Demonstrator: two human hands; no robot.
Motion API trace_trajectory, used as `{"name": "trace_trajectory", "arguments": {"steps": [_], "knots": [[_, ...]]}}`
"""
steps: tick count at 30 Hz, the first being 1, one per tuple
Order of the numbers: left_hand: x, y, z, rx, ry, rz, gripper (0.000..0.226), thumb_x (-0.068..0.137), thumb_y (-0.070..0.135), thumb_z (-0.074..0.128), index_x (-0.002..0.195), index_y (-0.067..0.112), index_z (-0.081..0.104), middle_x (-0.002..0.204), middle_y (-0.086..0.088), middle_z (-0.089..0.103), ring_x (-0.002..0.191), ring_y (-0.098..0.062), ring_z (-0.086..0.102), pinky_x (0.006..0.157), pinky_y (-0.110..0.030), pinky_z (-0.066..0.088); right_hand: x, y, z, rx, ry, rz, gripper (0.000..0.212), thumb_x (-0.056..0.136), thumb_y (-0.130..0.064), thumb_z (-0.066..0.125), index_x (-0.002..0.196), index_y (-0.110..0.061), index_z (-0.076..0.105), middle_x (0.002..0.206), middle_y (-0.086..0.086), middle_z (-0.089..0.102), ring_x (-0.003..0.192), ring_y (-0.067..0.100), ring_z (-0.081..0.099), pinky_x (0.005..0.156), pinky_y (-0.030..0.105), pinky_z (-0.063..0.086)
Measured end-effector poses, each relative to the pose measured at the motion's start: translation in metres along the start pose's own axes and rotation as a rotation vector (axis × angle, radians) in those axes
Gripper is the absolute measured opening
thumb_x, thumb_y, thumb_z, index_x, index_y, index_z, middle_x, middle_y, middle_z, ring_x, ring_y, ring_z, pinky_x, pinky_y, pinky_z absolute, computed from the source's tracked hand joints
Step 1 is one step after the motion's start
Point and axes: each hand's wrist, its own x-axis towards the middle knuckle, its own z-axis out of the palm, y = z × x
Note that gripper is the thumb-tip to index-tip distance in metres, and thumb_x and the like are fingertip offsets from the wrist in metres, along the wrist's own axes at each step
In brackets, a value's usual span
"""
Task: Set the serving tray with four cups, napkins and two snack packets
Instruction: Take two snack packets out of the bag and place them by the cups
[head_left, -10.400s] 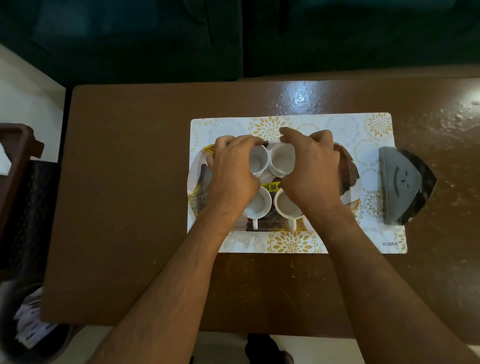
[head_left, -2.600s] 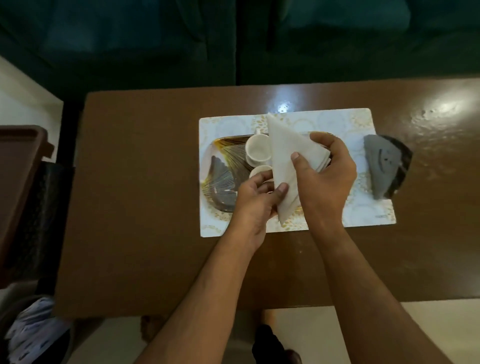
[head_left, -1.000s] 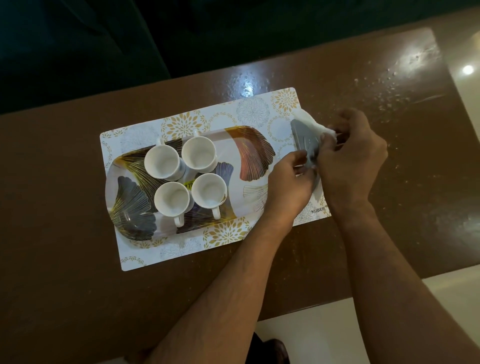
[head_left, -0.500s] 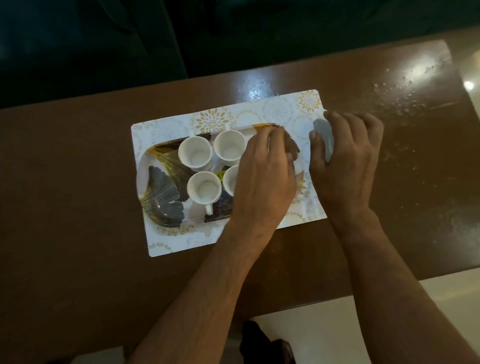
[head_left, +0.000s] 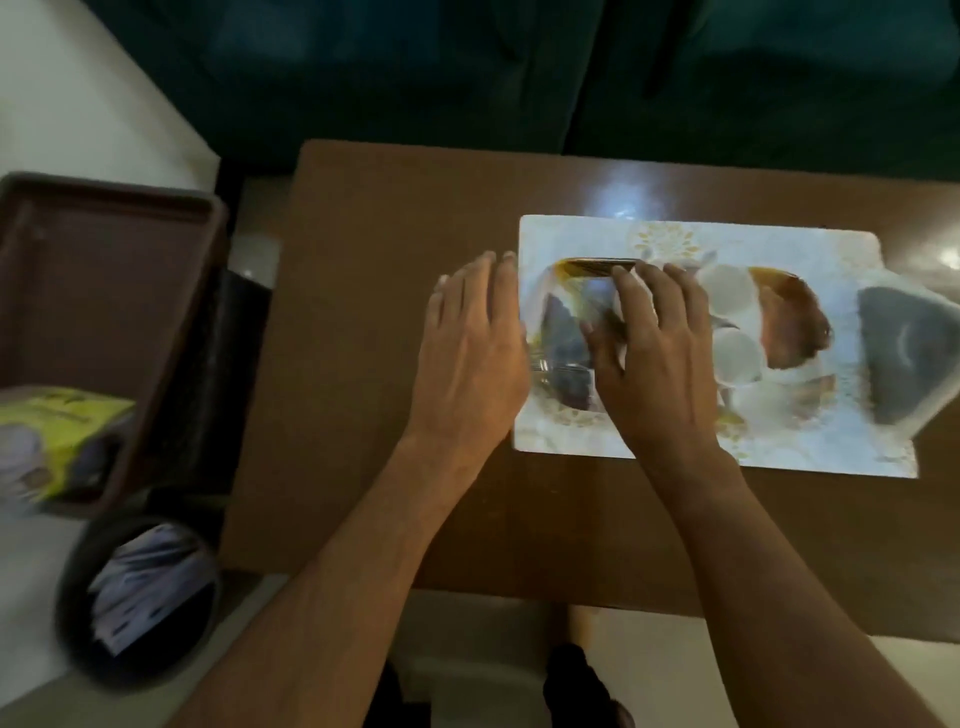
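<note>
Left hand (head_left: 470, 358): my fingers spread flat, empty, beside the placemat (head_left: 810, 457).
Right hand (head_left: 657, 358): spread, empty, hiding part of the tray (head_left: 795, 312).
Cups (head_left: 727, 286): blurred.
Counter (head_left: 374, 291): brown.
Bin (head_left: 140, 597): lower left.

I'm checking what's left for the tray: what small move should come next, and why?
Probably reach the left hand toward the yellow packet in the brown bin on the left. The serving tray carries white cups but no snack packets, and both hands look empty; the right hand hovers over the tray.
</note>
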Motion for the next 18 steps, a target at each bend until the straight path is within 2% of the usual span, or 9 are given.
{"name": "trace_trajectory", "arguments": {"steps": [7, 15, 18], "knots": [[-0.049, -0.138, -0.047, 0.075, 0.04, -0.167, 0.059, 0.106, 0.028, 0.053, 0.159, 0.008, 0.034, 0.162, -0.015, 0.042, 0.151, -0.028, 0.041, 0.127, -0.047, 0.034, -0.001, -0.151, 0.038, 0.038, -0.119, -0.127, 0.051, 0.105, -0.034, 0.056, 0.148, -0.007, 0.05, 0.15, 0.018, 0.052, 0.146, 0.035, 0.04, 0.12, 0.048, 0.036], [-0.106, -0.298, -0.088, 0.113, 0.006, -0.335, 0.057, 0.108, 0.027, 0.047, 0.159, 0.005, 0.033, 0.163, -0.017, 0.04, 0.152, -0.031, 0.038, 0.128, -0.048, 0.03, -0.014, -0.326, 0.094, 0.131, -0.248, -0.26, 0.053, 0.104, -0.037, 0.052, 0.148, -0.007, 0.048, 0.152, 0.018, 0.05, 0.149, 0.035, 0.035, 0.123, 0.054, 0.033], [-0.127, -0.343, -0.093, 0.103, 0.002, -0.385, 0.058, 0.107, 0.027, 0.049, 0.158, 0.005, 0.034, 0.162, -0.017, 0.04, 0.151, -0.031, 0.039, 0.126, -0.048, 0.033, -0.018, -0.374, 0.114, 0.129, -0.273, -0.32, 0.053, 0.104, -0.038, 0.053, 0.147, -0.008, 0.05, 0.148, 0.015, 0.053, 0.146, 0.034, 0.038, 0.121, 0.051, 0.036]]}}
